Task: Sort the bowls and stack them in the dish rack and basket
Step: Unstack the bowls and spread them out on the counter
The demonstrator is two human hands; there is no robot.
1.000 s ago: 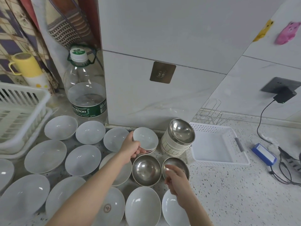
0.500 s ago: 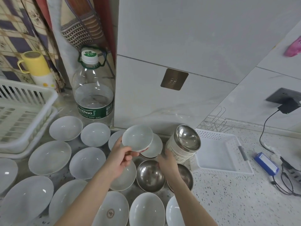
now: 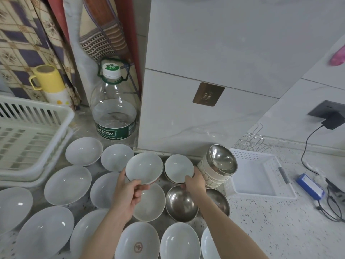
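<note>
Rack: dish rack point(image 3: 28, 131) is sitting far left on the counter, with no bowls showing in it.
Spread: white bowls point(image 3: 67, 185) are lying open-side up across the near and left counter, several touching rim to rim.
Left hand: left hand point(image 3: 128, 193) is pinching a small white bowl point(image 3: 143, 168) by its near rim, thumb inside and fingers under, lifting it clear of the counter.
Right hand: right hand point(image 3: 195, 181) is curling its fingers over the near rim of a second small bowl point(image 3: 179, 168), which is resting on another like it just beside the lifted one.
Steel: two steel bowls point(image 3: 182, 202) are lying under the right wrist; a tilted bowl stack point(image 3: 217, 168) is leaning against the basket point(image 3: 261, 174) to the right.
Risk: thin rim pinches are probably leaving both bowls free to pivot and slip; swinging the right wrist could be knocking the leaning stack, or clipping the steel bowls below.
</note>
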